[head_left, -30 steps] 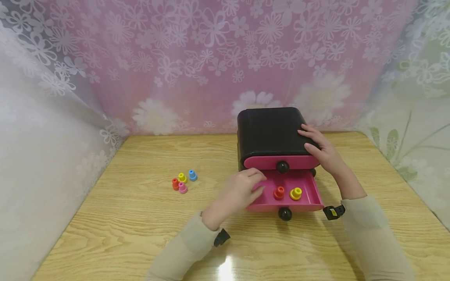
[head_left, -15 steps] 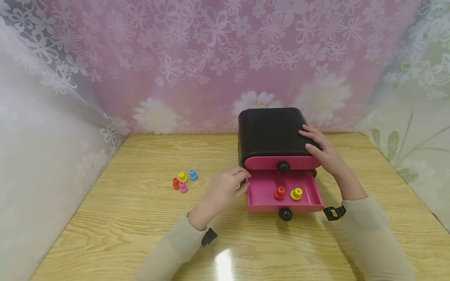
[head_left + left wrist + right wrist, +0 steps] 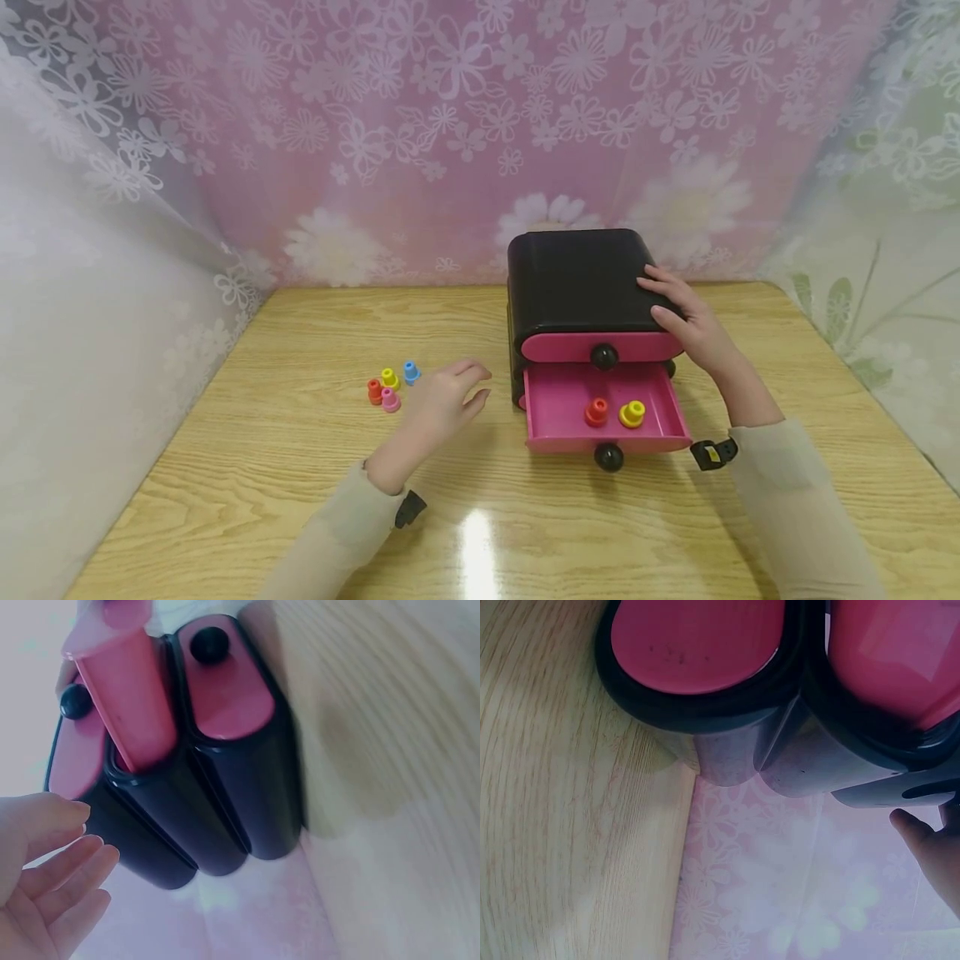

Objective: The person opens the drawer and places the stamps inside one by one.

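A black drawer cabinet (image 3: 577,279) with pink drawer fronts stands on the wooden table (image 3: 300,467). Its lower pink drawer (image 3: 562,408) is pulled out and holds a red peg (image 3: 596,411) and a yellow peg (image 3: 632,412). My right hand (image 3: 686,321) rests flat on the cabinet's top right corner. My left hand (image 3: 446,400) hovers empty over the table, fingers loosely spread, between the drawer and a cluster of small pegs: red (image 3: 374,391), yellow (image 3: 388,378), blue (image 3: 410,372), pink (image 3: 390,401). The left wrist view shows the cabinet (image 3: 210,810) and my open left hand (image 3: 45,885).
A flowered pink curtain (image 3: 450,125) hangs behind the table and wraps both sides. The upper drawer (image 3: 600,346) is closed, with a black knob (image 3: 603,357). The open drawer's knob (image 3: 608,456) juts toward the front. Bare tabletop lies at the front and left.
My left hand has drawn out of the open drawer and moved left toward the pegs on the table. The right hand and the cabinet have stayed put.
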